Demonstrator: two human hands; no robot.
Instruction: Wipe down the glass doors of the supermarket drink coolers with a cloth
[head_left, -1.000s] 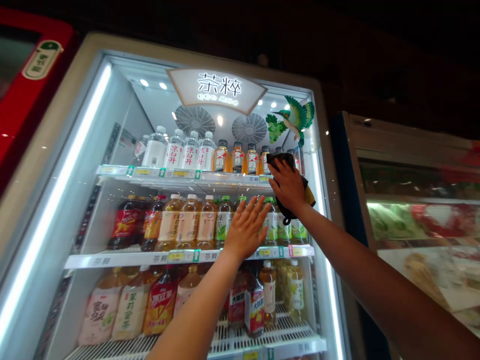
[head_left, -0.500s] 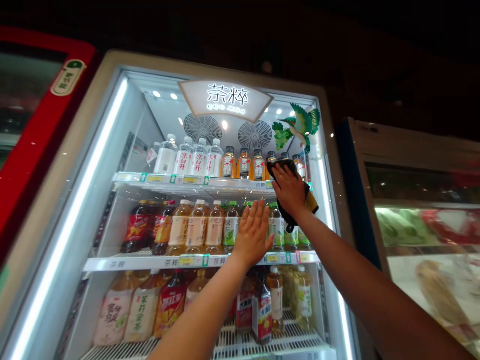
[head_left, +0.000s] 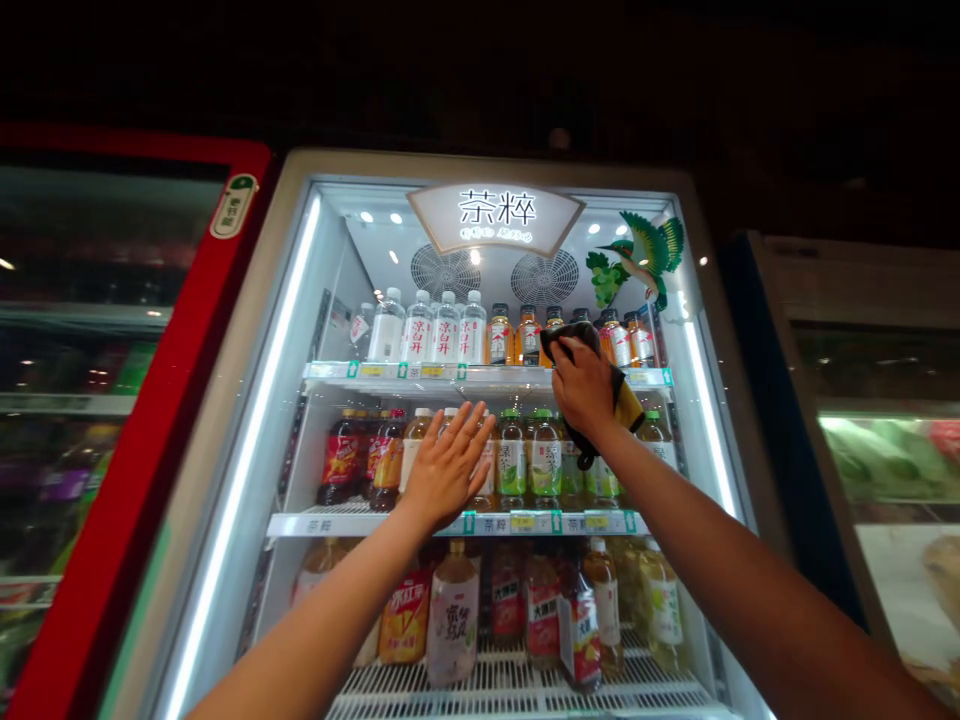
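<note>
A lit drinks fridge with a glass door [head_left: 450, 400] stands in front of me. My right hand [head_left: 581, 385] presses a black and yellow cloth [head_left: 628, 408] to the glass, level with the top shelf; its fingers are bent over the cloth. Lower and to the left, my left hand [head_left: 450, 465] lies against the glass or just before it, fingers stretched out and holding nothing. Behind the glass are clear water bottles [head_left: 446, 335], amber bottles [head_left: 527, 335] and green tea bottles [head_left: 545, 460]. My hands and the cloth hide part of the rows.
A fan-shaped sign [head_left: 496, 218] and a green bird sticker [head_left: 652, 250] sit high on the fridge door. To the left is a red-framed fridge [head_left: 157, 400]. Another lit cabinet [head_left: 862, 400] stands on the right.
The view has swung left, showing more of the red fridge. Against the door, the cloth and right hand have moved left from the right edge. My left hand has also moved left.
</note>
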